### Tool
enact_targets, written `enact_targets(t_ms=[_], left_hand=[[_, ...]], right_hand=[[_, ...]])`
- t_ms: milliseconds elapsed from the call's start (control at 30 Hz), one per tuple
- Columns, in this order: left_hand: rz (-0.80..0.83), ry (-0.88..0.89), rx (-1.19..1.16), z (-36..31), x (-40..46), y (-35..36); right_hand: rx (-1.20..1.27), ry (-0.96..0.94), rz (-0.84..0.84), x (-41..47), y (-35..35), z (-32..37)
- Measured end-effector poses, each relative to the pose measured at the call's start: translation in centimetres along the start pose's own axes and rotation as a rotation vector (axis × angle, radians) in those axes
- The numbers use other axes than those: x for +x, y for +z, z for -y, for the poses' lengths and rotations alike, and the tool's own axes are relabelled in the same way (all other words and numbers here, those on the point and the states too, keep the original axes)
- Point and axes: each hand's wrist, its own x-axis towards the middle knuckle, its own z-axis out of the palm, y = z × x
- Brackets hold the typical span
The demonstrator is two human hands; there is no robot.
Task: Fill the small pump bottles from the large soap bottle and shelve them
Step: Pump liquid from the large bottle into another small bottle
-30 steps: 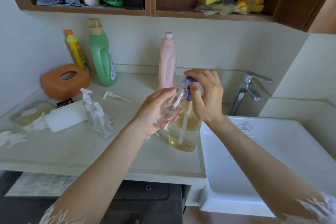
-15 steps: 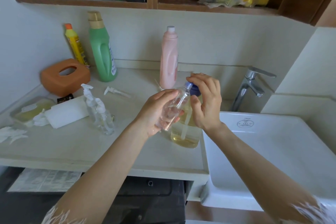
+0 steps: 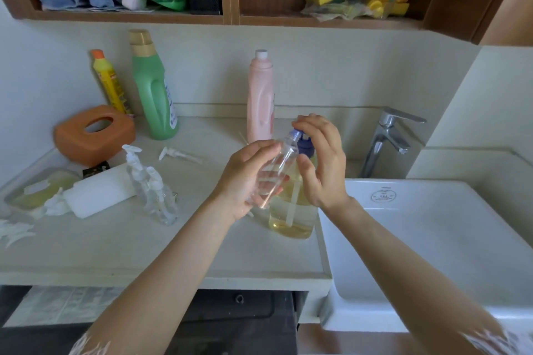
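My left hand (image 3: 248,179) grips a small clear bottle (image 3: 277,170), tilted with its open neck up against the blue pump nozzle. My right hand (image 3: 323,164) rests with curved fingers over the blue pump head (image 3: 302,144) of the large soap bottle (image 3: 291,216), which stands on the counter by the sink and holds yellow liquid in its lower part. Two small clear pump bottles (image 3: 153,184) with white pumps stand together at centre left. A loose white pump (image 3: 178,154) lies on the counter behind them.
Against the wall stand a pink bottle (image 3: 259,101), a green bottle (image 3: 153,89) and a yellow one (image 3: 111,83). An orange tissue box (image 3: 92,135) and a white block (image 3: 98,190) lie at left. Sink (image 3: 432,239) and tap (image 3: 386,138) at right. Wooden shelf (image 3: 230,19) above, holding cloths, bottles, sponges.
The pump head under my right hand has gone down from its height a second ago. My left hand keeps the small bottle at the nozzle. The view has shifted slightly.
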Motion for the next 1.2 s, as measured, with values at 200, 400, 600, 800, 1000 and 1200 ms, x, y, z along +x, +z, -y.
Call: enact_targets(t_ms=[200,400,600,800,1000,1200], left_hand=[[-0.041,-0.011,0.028,0.8,0.0,-0.3],[0.0,-0.009,0.009,-0.3,-0.2,0.0],[0.016,-0.004,0.004,-0.6,0.1,0.2],[0.0,-0.036,0.011,0.6,0.1,0.2],[-0.02,-0.048,0.019,1.1,0.1,-0.2],[-0.002,-0.044,-0.032,0.6,0.1,0.1]], right_hand=[[-0.03,0.0,0.007,-1.1,0.6,-0.6],[-0.073,0.025,0.099,1.4,-1.6,0.3],[-0.055,0.009,0.111,2.2,-2.1,0.2],[-0.029,0.003,0.086,-0.1,-0.7,-0.7],[-0.077,0.024,0.098,-0.5,-0.1,-0.8],[-0.112,0.027,0.109,1.7,-1.1,0.0]])
